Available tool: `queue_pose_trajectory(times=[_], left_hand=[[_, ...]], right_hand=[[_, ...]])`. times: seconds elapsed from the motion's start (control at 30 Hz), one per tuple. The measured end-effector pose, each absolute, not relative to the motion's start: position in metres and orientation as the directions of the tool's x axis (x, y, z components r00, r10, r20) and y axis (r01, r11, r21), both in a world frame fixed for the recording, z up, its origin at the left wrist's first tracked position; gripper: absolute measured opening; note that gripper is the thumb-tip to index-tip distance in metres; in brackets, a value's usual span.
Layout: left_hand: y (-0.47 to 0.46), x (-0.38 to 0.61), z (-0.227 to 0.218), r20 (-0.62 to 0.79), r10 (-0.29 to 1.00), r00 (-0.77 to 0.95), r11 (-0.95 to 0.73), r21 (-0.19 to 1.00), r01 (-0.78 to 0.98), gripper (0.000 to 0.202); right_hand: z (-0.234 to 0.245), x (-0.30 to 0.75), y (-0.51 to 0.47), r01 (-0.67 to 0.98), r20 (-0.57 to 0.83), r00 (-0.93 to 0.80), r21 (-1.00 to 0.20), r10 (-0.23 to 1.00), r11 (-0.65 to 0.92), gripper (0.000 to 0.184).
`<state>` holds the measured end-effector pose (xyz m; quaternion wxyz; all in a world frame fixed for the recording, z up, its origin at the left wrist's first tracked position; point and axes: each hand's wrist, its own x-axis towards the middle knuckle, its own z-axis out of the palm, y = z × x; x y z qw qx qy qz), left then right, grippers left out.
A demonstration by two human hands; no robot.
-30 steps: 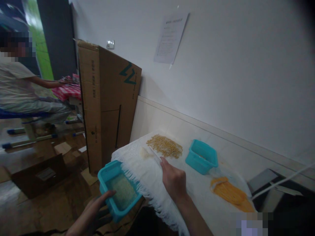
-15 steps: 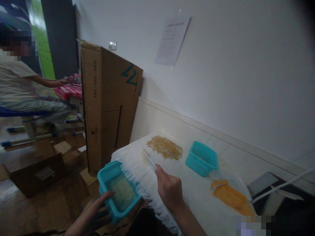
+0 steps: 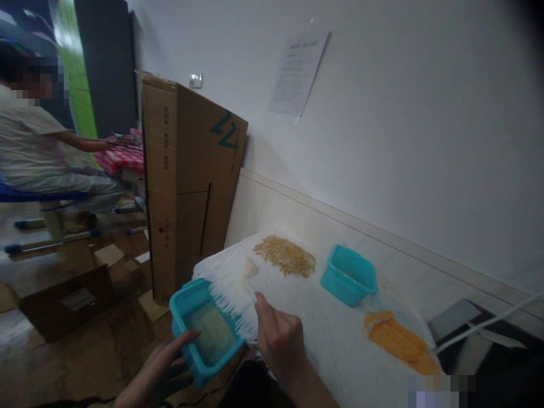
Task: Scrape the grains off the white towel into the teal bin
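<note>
At the table's near left edge, my left hand grips a turquoise plastic tub, thumb over its rim. White grains like rice cover the tub's bottom. Pinched in my right hand is a slim white tool, blurred against the cloth, so its exact kind is unclear. It points toward a small pale heap of grains on the white fringed cloth. Behind lies a spread of yellow soybeans.
A second turquoise tub stands at the back of the table, by an orange cloth-like item. A tall cardboard box leans by the wall. Further left, a person sits at a checked-cloth table. A white cable crosses at right.
My right hand has moved toward me and slightly left with the white tool, drawing it from the pale heap toward the cloth's fringed edge. The tub in my left hand stays nearly still.
</note>
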<state>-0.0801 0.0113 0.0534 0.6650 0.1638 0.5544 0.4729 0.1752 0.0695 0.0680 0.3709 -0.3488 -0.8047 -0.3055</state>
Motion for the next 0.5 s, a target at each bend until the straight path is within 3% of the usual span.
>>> queue_pose_trajectory(times=[0.17, 0.33, 0.5], left_hand=[[0.022, -0.080, 0.024, -0.610, 0.788, -0.084, 0.517, 0.730, -0.448, 0.073], [0.029, -0.085, -0.012, -0.602, 0.796, -0.065, 0.510, 0.725, -0.464, 0.058], [0.029, -0.085, -0.013, -0.579, 0.814, -0.051, 0.498, 0.739, -0.453, 0.057]], right_hand=[[0.069, 0.180, 0.068, 0.797, 0.793, -0.509, 0.288, 0.334, 0.531, 0.038], [0.065, 0.159, 0.057, 0.749, 0.768, -0.546, 0.270, 0.334, 0.605, 0.043], [0.072, 0.160, 0.064, 0.748, 0.816, -0.487, 0.206, 0.311, 0.631, 0.037]])
